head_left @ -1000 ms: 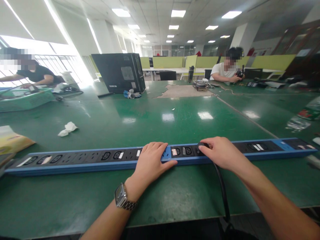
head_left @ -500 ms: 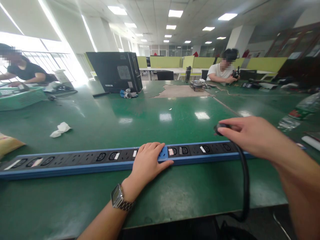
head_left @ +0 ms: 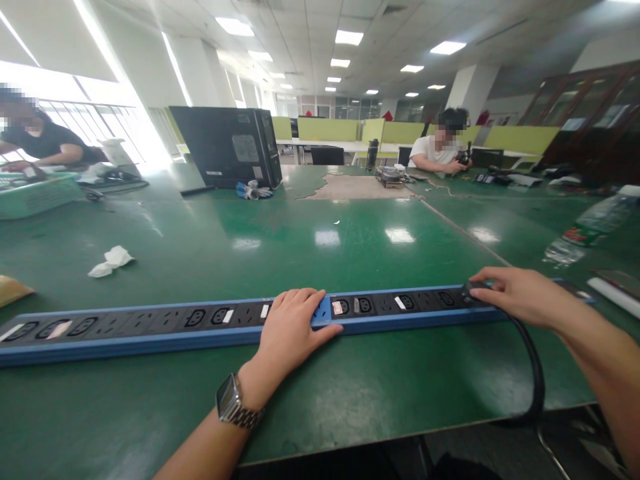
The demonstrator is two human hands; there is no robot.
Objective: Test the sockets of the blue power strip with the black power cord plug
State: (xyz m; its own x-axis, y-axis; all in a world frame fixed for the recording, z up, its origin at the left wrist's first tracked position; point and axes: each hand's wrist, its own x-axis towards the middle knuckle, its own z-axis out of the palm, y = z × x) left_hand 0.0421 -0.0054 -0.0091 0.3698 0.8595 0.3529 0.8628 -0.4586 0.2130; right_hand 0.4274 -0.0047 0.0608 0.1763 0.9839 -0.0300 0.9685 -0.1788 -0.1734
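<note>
A long blue power strip with black sockets lies across the table in front of me. My left hand grips it near the middle, fingers over the top and thumb along the near side. At the strip's right part, my right hand pinches a black plug at the socket face. Whether its pins are inside a socket I cannot tell. A thick black cable runs from the plug and loops down over the table's near edge.
A black computer case stands at the back left, gloves beside it. Crumpled tissue lies at left, a plastic bottle at right. The green table ends close to me. Two people sit farther off, left and right.
My right hand has moved right and down, bringing the plug from above the power strip to its socket face. The cable loop has swung right. My left hand stays on the strip.
</note>
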